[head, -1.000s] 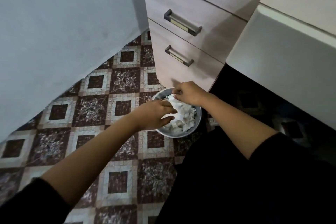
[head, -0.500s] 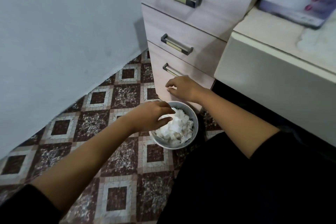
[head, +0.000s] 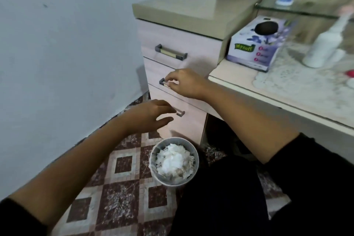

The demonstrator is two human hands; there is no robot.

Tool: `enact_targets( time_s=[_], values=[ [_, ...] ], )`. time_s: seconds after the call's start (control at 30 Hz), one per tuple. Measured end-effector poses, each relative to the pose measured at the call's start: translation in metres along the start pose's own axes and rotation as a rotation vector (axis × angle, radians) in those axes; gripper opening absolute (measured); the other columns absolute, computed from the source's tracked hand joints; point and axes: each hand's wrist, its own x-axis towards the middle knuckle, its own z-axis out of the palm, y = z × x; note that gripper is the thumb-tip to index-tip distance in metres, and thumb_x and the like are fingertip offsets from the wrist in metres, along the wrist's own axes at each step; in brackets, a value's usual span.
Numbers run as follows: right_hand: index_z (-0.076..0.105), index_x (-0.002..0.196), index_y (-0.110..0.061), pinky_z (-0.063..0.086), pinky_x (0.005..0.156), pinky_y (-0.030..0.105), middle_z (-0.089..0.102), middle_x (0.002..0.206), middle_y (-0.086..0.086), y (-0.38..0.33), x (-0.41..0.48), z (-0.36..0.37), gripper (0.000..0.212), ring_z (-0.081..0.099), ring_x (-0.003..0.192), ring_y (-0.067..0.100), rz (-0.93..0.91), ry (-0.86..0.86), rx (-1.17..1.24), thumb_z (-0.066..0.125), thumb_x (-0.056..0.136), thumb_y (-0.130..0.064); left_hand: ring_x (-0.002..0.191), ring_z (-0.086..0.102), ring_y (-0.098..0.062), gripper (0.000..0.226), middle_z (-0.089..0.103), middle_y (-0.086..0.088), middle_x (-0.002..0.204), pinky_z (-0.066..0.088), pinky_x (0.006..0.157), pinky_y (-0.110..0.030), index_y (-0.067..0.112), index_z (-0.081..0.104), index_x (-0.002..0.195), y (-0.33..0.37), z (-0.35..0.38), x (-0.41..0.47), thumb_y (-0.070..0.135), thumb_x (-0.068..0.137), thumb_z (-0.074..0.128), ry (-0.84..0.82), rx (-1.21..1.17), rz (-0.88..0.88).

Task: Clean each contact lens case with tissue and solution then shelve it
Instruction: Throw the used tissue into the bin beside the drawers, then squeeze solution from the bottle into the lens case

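Beside the counter [head: 229, 73], the right hand [head: 186, 84] is pinching the horizontal middle drawer handle [head: 162, 82]; the left hand [head: 151, 115], fingers released, is hovering lower.

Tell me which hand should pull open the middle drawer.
Right. The right hand has fingers curled on the middle drawer handle; the left hand hangs open lower, near the bottom drawer.

The tissue box [head: 256, 44] bears a green label reading "Mysoft".
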Motion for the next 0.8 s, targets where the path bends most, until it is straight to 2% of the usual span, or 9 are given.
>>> enact_targets(
  time_s=[0.17,0.23,0.3,0.43,0.57,0.63,0.7,0.8],
  values=[
    [0.061,0.120,-0.012,0.040,0.093,0.030,0.061,0.124,0.007,0.004,-0.017,-0.047,0.031,0.054,0.113,0.023,0.007,0.078,-0.063,0.047,0.095,-0.023,0.105,0.060,-0.018,0.057,0.065,-0.004,0.114,0.040,0.092,-0.021,0.013,0.065,0.115,0.019,-0.031,0.022,0.051,0.085,0.035,0.062,0.011,0.056],
    [0.061,0.120,-0.012,0.040,0.094,0.031,0.061,0.122,0.008,0.007,-0.028,-0.064,0.031,0.054,0.112,0.024,0.020,0.108,-0.081,0.047,0.095,-0.022,0.109,0.057,-0.015,0.062,0.063,-0.001,0.119,0.042,0.097,-0.025,0.016,0.063,0.119,0.032,-0.042,0.032,0.056,0.084,0.031,0.067,0.023,0.072],
    [0.061,0.120,-0.011,0.038,0.095,0.030,0.062,0.123,0.008,0.010,-0.039,-0.081,0.031,0.053,0.114,0.023,0.029,0.136,-0.095,0.046,0.095,-0.020,0.109,0.056,-0.014,0.066,0.061,0.002,0.120,0.043,0.095,-0.028,0.018,0.062,0.120,0.046,-0.051,0.043,0.059,0.081,0.027,0.072,0.025,0.080],
    [0.058,0.123,-0.010,0.035,0.096,0.027,0.058,0.129,0.005,0.022,-0.062,-0.110,0.033,0.050,0.118,0.020,0.079,0.183,-0.135,0.045,0.096,-0.022,0.111,0.054,-0.011,0.062,0.061,0.003,0.119,0.038,0.094,-0.020,0.019,0.063,0.118,0.072,-0.059,0.065,0.058,0.083,0.029,0.098,0.014,0.166],
    [0.065,0.111,-0.007,0.038,0.080,0.027,0.064,0.115,0.009,0.042,-0.089,-0.135,0.027,0.055,0.107,0.022,0.155,0.242,-0.157,0.046,0.093,-0.016,0.108,0.055,-0.011,0.056,0.062,0.004,0.115,0.042,0.094,-0.025,0.019,0.064,0.115,0.100,-0.060,0.092,0.055,0.085,0.033,0.099,0.005,0.251],
    [0.064,0.114,-0.005,0.039,0.088,0.031,0.063,0.118,0.011,0.052,-0.105,-0.147,0.029,0.054,0.112,0.025,0.205,0.256,-0.175,0.048,0.093,-0.015,0.108,0.055,-0.011,0.053,0.063,0.004,0.115,0.043,0.094,-0.026,0.018,0.064,0.115,0.116,-0.059,0.106,0.054,0.086,0.036,0.103,-0.010,0.286],
    [0.061,0.121,-0.008,0.039,0.095,0.033,0.059,0.126,0.009,0.064,-0.122,-0.157,0.032,0.051,0.117,0.025,0.258,0.253,-0.196,0.047,0.094,-0.017,0.109,0.054,-0.013,0.048,0.063,0.002,0.115,0.039,0.093,-0.020,0.016,0.064,0.115,0.133,-0.057,0.121,0.049,0.087,0.041,0.113,-0.019,0.320],
    [0.063,0.117,-0.009,0.041,0.092,0.035,0.061,0.122,0.011,0.084,-0.147,-0.169,0.030,0.054,0.112,0.027,0.308,0.262,-0.233,0.047,0.093,-0.018,0.111,0.053,-0.012,0.039,0.062,0.002,0.118,0.035,0.090,-0.018,0.017,0.063,0.117,0.158,-0.054,0.143,0.041,0.091,0.047,0.112,-0.035,0.378]
  ],
)
